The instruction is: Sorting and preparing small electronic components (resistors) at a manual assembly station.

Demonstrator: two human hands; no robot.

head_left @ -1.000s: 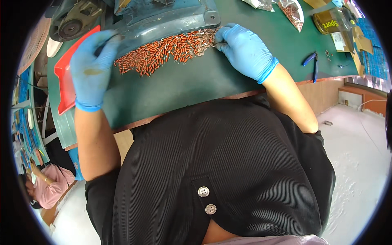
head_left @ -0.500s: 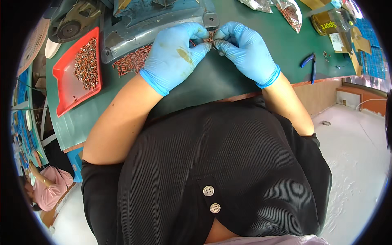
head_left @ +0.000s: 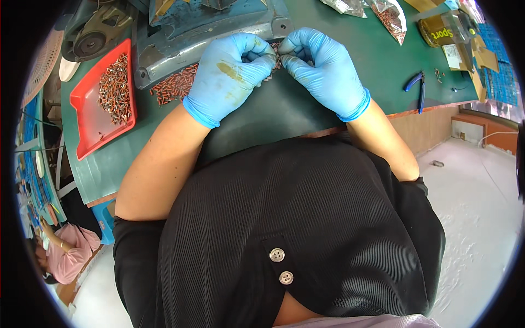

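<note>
Both my hands wear blue gloves and meet over the green table point(head_left: 383, 65). My left hand point(head_left: 232, 71) and my right hand point(head_left: 322, 68) pinch small red-and-silver parts together between their fingertips, which touch. A pile of the same small parts point(head_left: 175, 87) lies on the table left of my left hand, partly hidden under it. A red tray point(head_left: 90, 131) at the far left holds more of these parts.
A grey metal machine base point(head_left: 208, 27) stands just behind my hands. Blue-handled pliers point(head_left: 418, 87) lie at the right. Plastic bags of parts point(head_left: 391, 16) and packages sit at the back right. Another person in pink point(head_left: 60, 254) is at the lower left.
My left hand came from the red tray across to the middle and joined my right hand. Both hands now close on small parts at the pile's right end.
</note>
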